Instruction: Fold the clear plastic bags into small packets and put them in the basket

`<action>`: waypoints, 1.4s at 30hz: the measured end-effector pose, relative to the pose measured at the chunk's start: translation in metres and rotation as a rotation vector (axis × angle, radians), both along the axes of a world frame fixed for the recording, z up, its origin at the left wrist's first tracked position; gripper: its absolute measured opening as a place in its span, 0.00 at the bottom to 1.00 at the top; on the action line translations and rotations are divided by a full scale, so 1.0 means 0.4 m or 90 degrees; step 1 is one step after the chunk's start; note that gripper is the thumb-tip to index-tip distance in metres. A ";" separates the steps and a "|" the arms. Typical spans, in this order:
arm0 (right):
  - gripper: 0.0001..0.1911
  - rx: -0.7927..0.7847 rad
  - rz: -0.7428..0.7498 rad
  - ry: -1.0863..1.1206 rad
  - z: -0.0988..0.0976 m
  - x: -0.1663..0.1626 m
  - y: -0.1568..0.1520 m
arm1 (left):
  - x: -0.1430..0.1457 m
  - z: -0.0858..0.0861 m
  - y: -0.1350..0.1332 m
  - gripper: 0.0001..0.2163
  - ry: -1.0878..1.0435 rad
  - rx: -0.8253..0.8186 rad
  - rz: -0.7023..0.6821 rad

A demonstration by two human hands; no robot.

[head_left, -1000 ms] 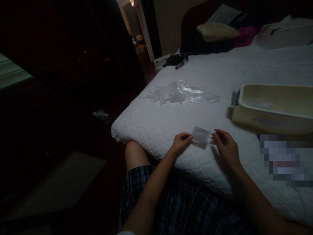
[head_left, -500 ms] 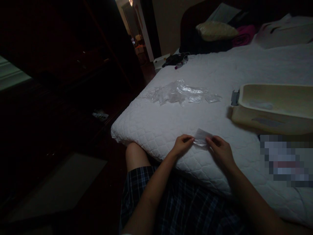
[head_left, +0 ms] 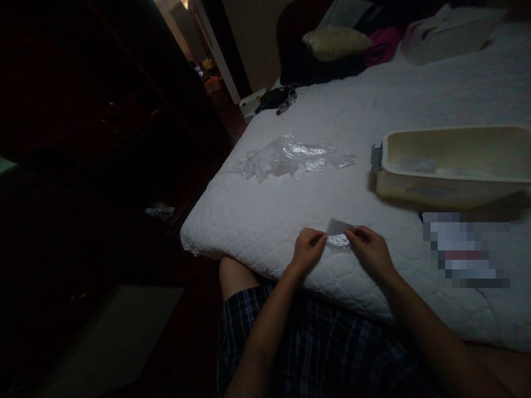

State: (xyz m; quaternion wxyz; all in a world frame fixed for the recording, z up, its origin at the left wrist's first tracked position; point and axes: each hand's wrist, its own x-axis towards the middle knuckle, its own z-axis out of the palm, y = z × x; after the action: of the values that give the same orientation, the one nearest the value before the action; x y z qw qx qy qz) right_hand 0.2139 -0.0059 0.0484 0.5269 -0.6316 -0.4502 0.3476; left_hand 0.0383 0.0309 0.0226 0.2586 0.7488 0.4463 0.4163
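Note:
Between my two hands is a small clear plastic bag (head_left: 338,239), greyish and flat in its upper part and shiny and creased along its lower part. My left hand (head_left: 307,249) pinches its left edge between thumb and fingers. At the right edge, my right hand (head_left: 371,251) pinches it the same way, and those fingers partly cover it. Both hands are just above the near edge of the white quilted bed (head_left: 249,221). Farther back on the bed lies a spread of crumpled clear plastic bags (head_left: 294,155).
A cream plastic bin (head_left: 440,188) with a grey latch stands on the right, with something pale inside. Near it lies a pixelated item (head_left: 464,249). A yellowish pillow (head_left: 337,43), a magenta roll (head_left: 382,47) and a white box (head_left: 454,41) are at the back. A bottle (head_left: 286,104) lies at the far left edge.
The view has turned slightly right, so the bed and bin appear farther left. Both hands still pinch the small bag, whose upper part now looks tipped flatter.

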 end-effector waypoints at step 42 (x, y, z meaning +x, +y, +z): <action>0.15 -0.276 -0.100 -0.605 0.233 0.701 0.269 | 0.318 -0.017 0.154 0.17 0.317 0.145 -0.123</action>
State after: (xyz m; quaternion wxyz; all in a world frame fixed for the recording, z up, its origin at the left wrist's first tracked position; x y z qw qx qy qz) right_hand 0.4942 0.1016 0.1418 0.1466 -0.8459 -0.5083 0.0678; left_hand 0.1656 0.0924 0.0157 0.0938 0.8914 0.3727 0.2404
